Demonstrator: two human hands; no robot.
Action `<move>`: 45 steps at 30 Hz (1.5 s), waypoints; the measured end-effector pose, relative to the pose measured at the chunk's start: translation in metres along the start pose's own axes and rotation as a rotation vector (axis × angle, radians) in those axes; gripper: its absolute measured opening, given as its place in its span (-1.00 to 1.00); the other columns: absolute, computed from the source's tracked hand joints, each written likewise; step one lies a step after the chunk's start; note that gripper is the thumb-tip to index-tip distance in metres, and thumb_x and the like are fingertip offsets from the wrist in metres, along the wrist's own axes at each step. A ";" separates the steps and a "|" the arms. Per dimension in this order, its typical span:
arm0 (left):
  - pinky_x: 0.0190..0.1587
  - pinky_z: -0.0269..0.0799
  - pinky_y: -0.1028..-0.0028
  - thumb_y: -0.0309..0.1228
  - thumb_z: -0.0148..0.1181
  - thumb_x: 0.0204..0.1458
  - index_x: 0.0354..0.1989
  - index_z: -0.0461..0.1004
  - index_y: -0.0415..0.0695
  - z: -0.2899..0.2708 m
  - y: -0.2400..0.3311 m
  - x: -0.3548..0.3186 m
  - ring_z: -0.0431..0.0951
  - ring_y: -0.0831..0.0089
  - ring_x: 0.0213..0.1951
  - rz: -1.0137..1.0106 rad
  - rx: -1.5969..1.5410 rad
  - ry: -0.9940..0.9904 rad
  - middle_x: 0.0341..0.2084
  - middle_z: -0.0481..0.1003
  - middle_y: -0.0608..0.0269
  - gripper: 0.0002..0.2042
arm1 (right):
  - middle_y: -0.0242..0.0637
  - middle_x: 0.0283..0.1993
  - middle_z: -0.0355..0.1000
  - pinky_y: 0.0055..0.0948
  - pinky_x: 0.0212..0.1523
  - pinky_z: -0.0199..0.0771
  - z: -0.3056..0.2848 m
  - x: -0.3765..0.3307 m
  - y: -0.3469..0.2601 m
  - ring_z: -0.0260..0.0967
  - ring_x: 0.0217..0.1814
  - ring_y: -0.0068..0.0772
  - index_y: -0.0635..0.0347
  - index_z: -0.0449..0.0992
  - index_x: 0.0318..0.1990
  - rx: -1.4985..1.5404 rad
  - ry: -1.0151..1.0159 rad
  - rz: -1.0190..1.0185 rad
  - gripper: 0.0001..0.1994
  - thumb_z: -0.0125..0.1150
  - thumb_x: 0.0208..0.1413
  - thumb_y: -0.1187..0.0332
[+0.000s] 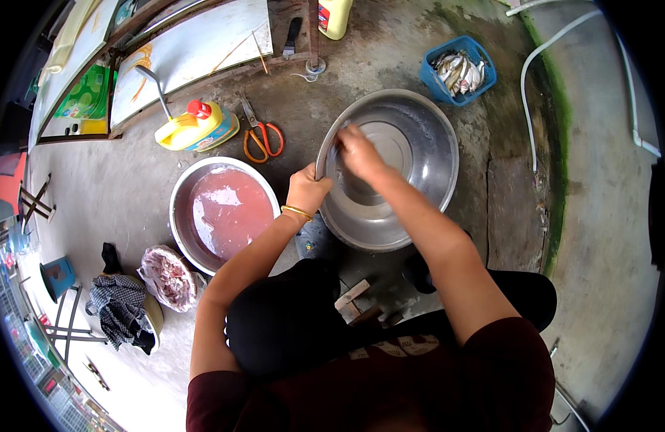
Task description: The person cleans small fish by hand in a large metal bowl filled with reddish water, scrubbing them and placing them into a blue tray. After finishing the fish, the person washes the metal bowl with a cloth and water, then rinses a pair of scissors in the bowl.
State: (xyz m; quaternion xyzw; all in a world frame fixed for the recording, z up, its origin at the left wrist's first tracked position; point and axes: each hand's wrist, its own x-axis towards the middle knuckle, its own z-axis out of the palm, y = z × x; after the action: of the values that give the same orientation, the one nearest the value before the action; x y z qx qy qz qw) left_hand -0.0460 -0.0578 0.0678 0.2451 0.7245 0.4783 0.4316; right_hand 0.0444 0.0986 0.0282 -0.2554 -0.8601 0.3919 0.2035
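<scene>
A large stainless steel basin (435, 189) is tilted in front of me, with a wet sheen inside. My left hand (308, 189), a gold bangle at its wrist, is closed on the basin's left rim. My right hand (358, 150) reaches inside against the upper left wall; motion blurs its fingers, so whether they hold anything is unclear. Left of the basin stands a metal bowl (175, 209) of reddish, bloody-looking water. Beyond that bowl lie scissors (262, 137) with orange handles. A blue plastic basket (432, 85) of small silvery fish sits at the far right.
A yellow jug (203, 128) with a red cap stands near the scissors. A bag of pinkish scraps (170, 277) is at the left, beside a bucket draped with checked cloth (118, 302). Another yellow bottle (334, 18) stands far ahead. A white hose (528, 108) runs along the right.
</scene>
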 end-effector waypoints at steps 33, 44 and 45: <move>-0.57 0.12 0.60 -0.61 0.06 -0.10 -0.63 0.32 -0.23 0.026 0.064 0.001 0.14 0.78 -0.56 0.196 -0.235 0.323 -0.72 0.23 0.52 -0.88 | -0.18 -0.38 0.41 -0.32 -0.20 0.39 0.020 -0.106 -0.062 0.39 -0.32 -0.25 0.17 0.46 -0.22 0.523 0.140 0.502 -0.83 0.11 0.18 0.27; -0.56 0.09 0.62 -0.61 0.06 -0.13 -0.64 0.36 -0.18 0.019 0.047 0.022 0.16 0.78 -0.57 0.134 -0.370 0.421 -0.70 0.26 0.56 -0.88 | -0.03 0.10 0.41 -0.20 0.24 0.25 -0.033 -0.148 0.042 0.31 0.18 0.00 0.23 0.50 -0.12 -0.332 -0.138 0.019 -0.75 0.03 0.05 0.40; -0.56 0.09 0.62 -0.61 0.06 -0.13 -0.64 0.36 -0.18 0.017 0.046 0.021 0.16 0.77 -0.58 0.129 -0.353 0.425 -0.70 0.26 0.56 -0.88 | -0.01 0.05 0.44 -0.21 0.20 0.30 -0.022 -0.135 -0.009 0.34 0.16 0.00 0.25 0.45 -0.02 -0.014 -0.245 0.219 -0.70 -0.01 0.13 0.34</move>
State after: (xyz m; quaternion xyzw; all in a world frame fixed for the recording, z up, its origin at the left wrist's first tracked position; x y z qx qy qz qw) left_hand -0.0444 -0.0136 0.0987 0.1057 0.6872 0.6642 0.2747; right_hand 0.1604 0.0248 0.0288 -0.2993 -0.8483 0.4338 0.0512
